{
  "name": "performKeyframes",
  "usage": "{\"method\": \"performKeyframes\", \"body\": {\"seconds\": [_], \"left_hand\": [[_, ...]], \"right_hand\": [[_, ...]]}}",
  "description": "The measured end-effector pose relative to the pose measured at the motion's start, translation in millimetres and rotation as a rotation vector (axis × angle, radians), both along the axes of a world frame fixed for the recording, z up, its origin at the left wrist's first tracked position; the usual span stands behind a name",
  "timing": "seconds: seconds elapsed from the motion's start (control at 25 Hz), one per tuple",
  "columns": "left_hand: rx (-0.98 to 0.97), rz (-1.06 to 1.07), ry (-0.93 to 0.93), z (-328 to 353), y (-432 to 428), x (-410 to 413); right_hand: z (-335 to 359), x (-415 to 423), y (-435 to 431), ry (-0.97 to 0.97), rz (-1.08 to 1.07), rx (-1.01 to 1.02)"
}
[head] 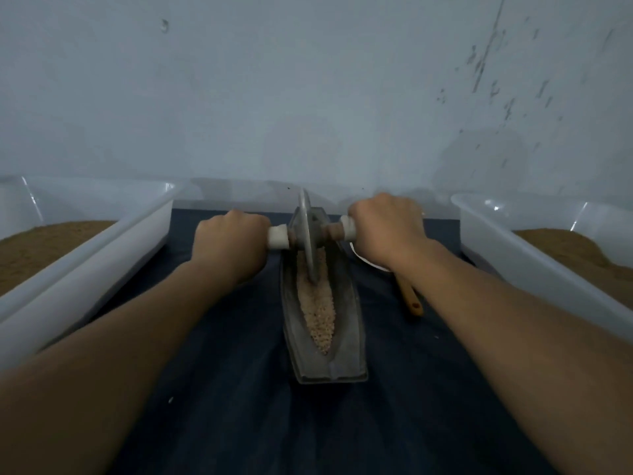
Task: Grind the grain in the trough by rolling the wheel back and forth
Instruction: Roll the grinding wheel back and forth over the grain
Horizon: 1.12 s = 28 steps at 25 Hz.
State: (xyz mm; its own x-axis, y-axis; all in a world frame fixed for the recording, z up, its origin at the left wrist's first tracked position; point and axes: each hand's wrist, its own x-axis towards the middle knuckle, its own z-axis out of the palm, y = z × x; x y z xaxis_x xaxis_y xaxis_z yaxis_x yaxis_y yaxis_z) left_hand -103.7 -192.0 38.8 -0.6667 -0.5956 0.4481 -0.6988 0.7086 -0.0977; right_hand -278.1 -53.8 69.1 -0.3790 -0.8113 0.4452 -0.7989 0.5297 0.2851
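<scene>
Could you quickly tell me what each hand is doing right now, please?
Left hand: closed round the left handle of the wheel.
Right hand: closed round the right handle.

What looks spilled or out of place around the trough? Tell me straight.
Only minor: a pale speck lies on the dark cloth left of the trough, possibly a stray kernel. The grain otherwise sits inside the trough.

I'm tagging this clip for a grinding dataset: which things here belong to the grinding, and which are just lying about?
In use:
wheel
its handles, one gripped by the left hand, one by the right hand
trough
grain

Lying about:
left tub and right tub, each holding brown powder
wooden spoon
white dish
</scene>
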Motion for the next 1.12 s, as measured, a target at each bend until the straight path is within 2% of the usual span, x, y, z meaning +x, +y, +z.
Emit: {"method": "performKeyframes", "body": {"seconds": [0.08, 0.16, 0.24, 0.32, 0.44, 0.56, 0.6, 0.68, 0.76, 0.84, 0.92, 1.04, 1.12], "left_hand": [[-0.071, -0.104, -0.035, -3.5, 3.4, 22.8], [-0.289, -0.264, -0.06, -5.0, 11.9, 45.2], [-0.402, -0.306, -0.065, 5.6, 11.8, 47.3], [-0.363, -0.198, -0.105, -0.1, 10.9, 33.2], [-0.235, -0.001, -0.091, 10.8, 10.3, -2.6], [-0.259, -0.091, -0.142, 22.1, 11.8, -4.9], [-0.222, -0.135, -0.148, 20.7, 11.9, 7.1], [-0.122, -0.223, -0.143, 7.3, 10.9, 37.2], [-0.103, -0.255, -0.125, -2.2, 10.1, 51.8], [-0.072, -0.184, -0.112, -3.8, 8.7, 41.3], [-0.051, -0.058, -0.061, 2.4, 10.1, 18.1], [-0.079, -0.002, -0.088, 13.5, 12.2, 2.5], [-0.091, -0.084, -0.128, 8.0, 16.8, 22.6]], "right_hand": [[-4.4, 4.2, 28.6, -0.044, 0.111, 0.066], [-14.1, 3.1, 62.6, -0.117, 0.144, 0.097], [-17.6, -1.5, 71.5, -0.2, 0.15, 0.081], [-22.6, -1.6, 51.7, -0.19, 0.087, 0.053], [-20.9, -4.1, 10.8, -0.158, -0.011, -0.104], [-19.1, -9.0, 18.5, -0.298, -0.01, 0.0], [-20.8, -6.8, 32.8, -0.258, 0.022, 0.027], [-29.1, 0.4, 59.6, 0.076, 0.114, -0.056], [-20.8, 8.2, 65.6, 0.252, 0.121, -0.11], [-20.7, 7.3, 50.2, 0.154, 0.119, -0.041], [-13.9, 8.8, 24.5, -0.027, 0.059, -0.063], [-7.5, 6.1, 11.6, -0.128, 0.007, -0.051], [-13.9, 5.5, 35.1, -0.073, 0.086, -0.002]]}}
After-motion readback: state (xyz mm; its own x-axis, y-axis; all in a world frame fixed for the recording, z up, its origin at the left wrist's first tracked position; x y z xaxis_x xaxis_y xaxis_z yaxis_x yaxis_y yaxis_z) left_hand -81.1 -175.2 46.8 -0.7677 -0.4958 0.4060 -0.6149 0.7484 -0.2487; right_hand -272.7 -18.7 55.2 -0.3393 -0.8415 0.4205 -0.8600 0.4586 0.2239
